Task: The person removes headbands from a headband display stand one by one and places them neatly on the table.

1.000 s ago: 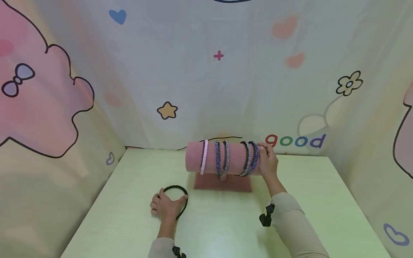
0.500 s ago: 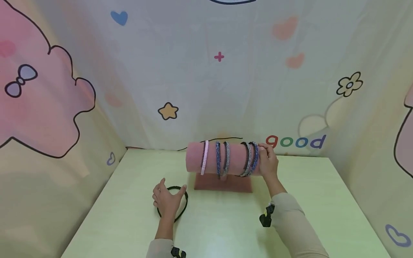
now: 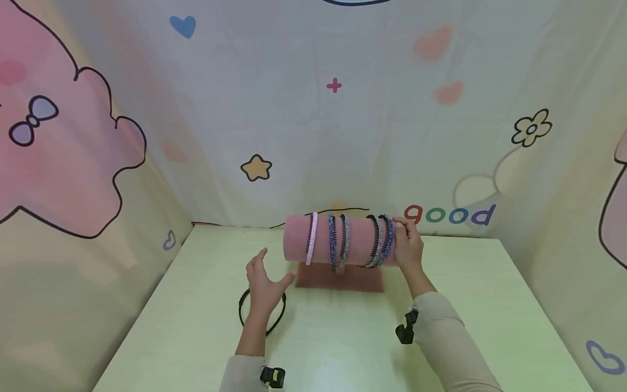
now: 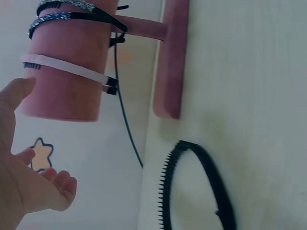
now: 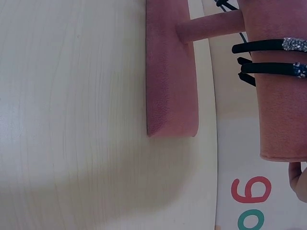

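A pink velvet headband stand (image 3: 360,239) has a horizontal roll on a flat base. Around the roll sit a pale pink headband (image 3: 311,239) at the left and several blue or silver glitter headbands (image 3: 376,242) farther right. My right hand (image 3: 409,247) holds the roll's right end; in the right wrist view only its fingertips show past that end. My left hand (image 3: 264,288) is spread with nothing in it, left of and slightly below the roll's left end. Behind its wrist a black toothed headband (image 4: 208,167) lies on the table, partly hidden in the head view.
The pale wooden table (image 3: 343,343) reaches back to a printed cloth backdrop (image 3: 333,136), with more cloth at both sides. The stand's base (image 3: 362,280) rests near the table's back edge.
My left hand has let go of the black headband, which settled on the table, and moved up and right toward the roll with fingers spread. The right hand stays on the roll's end.
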Demonstrator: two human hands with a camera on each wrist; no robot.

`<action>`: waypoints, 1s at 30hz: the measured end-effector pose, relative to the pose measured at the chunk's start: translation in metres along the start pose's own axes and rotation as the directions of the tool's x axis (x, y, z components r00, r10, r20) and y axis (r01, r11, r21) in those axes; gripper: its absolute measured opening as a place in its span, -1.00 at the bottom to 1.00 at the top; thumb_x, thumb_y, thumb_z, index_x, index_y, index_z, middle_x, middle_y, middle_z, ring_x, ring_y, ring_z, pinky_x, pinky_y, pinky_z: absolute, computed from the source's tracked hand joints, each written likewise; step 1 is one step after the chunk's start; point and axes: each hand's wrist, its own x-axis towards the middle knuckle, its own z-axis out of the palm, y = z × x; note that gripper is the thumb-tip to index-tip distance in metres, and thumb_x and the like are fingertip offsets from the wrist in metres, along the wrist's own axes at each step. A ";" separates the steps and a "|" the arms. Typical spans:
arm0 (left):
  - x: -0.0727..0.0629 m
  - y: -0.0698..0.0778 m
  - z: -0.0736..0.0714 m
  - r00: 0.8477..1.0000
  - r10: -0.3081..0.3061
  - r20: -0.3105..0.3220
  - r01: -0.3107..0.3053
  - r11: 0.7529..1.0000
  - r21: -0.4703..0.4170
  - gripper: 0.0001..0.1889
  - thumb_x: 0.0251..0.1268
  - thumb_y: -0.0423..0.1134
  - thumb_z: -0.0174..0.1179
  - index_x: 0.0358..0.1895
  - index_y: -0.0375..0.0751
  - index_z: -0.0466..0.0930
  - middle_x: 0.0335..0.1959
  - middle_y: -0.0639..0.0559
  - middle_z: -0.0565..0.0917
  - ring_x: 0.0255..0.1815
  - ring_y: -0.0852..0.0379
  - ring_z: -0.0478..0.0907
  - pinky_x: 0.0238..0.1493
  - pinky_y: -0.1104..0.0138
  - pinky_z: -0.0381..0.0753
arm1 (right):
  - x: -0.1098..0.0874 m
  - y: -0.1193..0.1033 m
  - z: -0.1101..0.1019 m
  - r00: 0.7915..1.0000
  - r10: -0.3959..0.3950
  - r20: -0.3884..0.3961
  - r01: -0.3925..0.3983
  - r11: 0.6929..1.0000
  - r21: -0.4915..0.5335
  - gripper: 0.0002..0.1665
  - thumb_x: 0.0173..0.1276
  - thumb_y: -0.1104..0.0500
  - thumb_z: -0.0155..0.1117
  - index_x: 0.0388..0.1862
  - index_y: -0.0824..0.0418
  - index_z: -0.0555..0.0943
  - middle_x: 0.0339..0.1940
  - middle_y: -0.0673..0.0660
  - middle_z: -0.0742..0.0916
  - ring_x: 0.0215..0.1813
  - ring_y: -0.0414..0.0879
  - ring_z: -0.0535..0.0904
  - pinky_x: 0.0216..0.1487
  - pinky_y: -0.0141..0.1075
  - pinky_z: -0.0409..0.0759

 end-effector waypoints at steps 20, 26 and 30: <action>0.029 0.040 0.006 0.966 0.239 0.102 -0.233 0.971 -0.060 -0.14 -0.10 -0.15 0.45 0.35 -0.08 0.23 0.33 -0.08 0.16 0.33 -0.02 0.11 0.21 -0.07 0.18 | 0.000 -0.003 -0.001 1.000 0.009 -0.001 -0.009 1.000 0.004 -0.58 0.40 -0.08 -0.13 0.00 0.09 0.55 0.07 0.16 0.61 0.07 0.11 0.48 0.07 0.02 0.34; 0.048 0.043 0.004 0.932 0.307 0.190 -0.303 0.952 -0.053 -0.16 -0.08 -0.16 0.45 0.36 -0.02 0.25 0.36 -0.13 0.13 0.34 -0.07 0.09 0.19 -0.14 0.15 | 0.002 -0.007 0.000 1.000 0.006 0.005 -0.006 1.000 0.011 -0.59 0.40 -0.08 -0.12 0.00 0.08 0.55 0.05 0.15 0.62 0.04 0.11 0.48 0.05 0.02 0.36; 0.055 0.045 0.005 0.916 0.305 0.262 -0.301 0.952 -0.057 -0.13 -0.12 -0.14 0.48 0.36 -0.01 0.25 0.38 -0.09 0.13 0.34 -0.04 0.10 0.19 -0.10 0.19 | 0.000 -0.003 0.000 0.999 0.033 0.015 -0.033 0.999 0.014 -0.58 0.41 -0.09 -0.14 0.00 0.08 0.54 0.07 0.14 0.61 0.06 0.09 0.48 0.07 0.01 0.34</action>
